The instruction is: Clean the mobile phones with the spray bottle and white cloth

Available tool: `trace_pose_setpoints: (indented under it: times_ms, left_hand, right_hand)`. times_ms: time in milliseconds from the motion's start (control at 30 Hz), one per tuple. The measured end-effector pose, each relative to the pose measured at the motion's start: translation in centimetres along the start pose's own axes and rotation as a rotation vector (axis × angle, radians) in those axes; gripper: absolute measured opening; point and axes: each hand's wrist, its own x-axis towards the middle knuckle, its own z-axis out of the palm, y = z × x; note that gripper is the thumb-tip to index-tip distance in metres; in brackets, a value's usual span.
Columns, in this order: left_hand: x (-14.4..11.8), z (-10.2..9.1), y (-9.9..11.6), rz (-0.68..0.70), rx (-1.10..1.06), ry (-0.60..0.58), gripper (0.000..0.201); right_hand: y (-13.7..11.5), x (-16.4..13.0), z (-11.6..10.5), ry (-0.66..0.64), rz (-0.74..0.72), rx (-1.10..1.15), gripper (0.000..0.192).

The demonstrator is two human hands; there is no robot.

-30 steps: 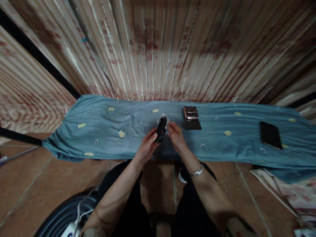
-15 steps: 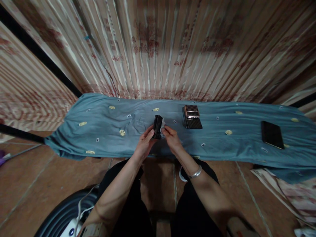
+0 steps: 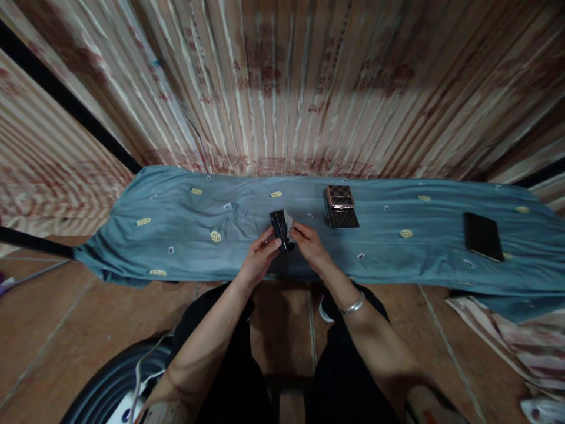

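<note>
My left hand (image 3: 263,250) is closed around the lower left side of a small, glossy black box-like object (image 3: 279,227), whose exact kind I cannot make out. It is held tilted above the teal cloth. My right hand (image 3: 309,240) pinches a pale grey wiping cloth (image 3: 288,220) against the object's right side. Part of the cloth is hidden behind the fingers. To the right of my hands lies a flat black item with a ridged surface (image 3: 345,219), and a brown checkered case with a shiny edge (image 3: 339,195) rests at its far end.
A teal patterned cloth (image 3: 238,259) covers the long, narrow table. A black tablet-like slab (image 3: 482,237) lies at the right. Behind stands a pleated curtain (image 3: 273,118). A white power strip (image 3: 126,407) with cables sits on a dark coiled round object (image 3: 95,383) at lower left.
The black object has turned in my hands, its top now leaning to the left. My right hand stays on the cloth at its side. The view has shifted slightly.
</note>
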Motion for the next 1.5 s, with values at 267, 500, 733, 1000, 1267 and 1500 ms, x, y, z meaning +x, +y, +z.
trace_pose_setpoints:
  times_ms: [267, 500, 733, 1000, 1267, 1500]
  left_hand:
    - [0.2, -0.4, 1.3, -0.077, -0.079, 0.071, 0.029]
    - [0.6, -0.5, 2.6, -0.075, -0.139, 0.166, 0.025]
    - [0.8, -0.5, 2.7, -0.071, -0.145, 0.18, 0.029]
    - [0.9, -0.3, 3.2, 0.006, -0.099, 0.168, 0.031]
    - [0.7, 0.0, 2.7, 0.122, 0.02, 0.157, 0.037]
    - [1.2, 0.1, 2.4, 0.292, 0.094, 0.224, 0.044]
  right_hand:
    - [0.2, -0.2, -0.4, 0.0, 0.136, -0.073, 0.029]
    - [-0.3, -1.0, -0.4, -0.04, 0.109, 0.032, 0.035]
    - [-0.8, -1.3, -0.2, 0.013, 0.062, 0.02, 0.032]
    - [-1.4, -1.2, 0.7, 0.04, 0.091, 0.195, 0.027]
    - [-0.6, -1.0, 1.2, 0.102, 0.277, 0.294, 0.025]
    - [-0.5, -1.4, 1.7, 0.071, 0.295, 0.299, 0.029]
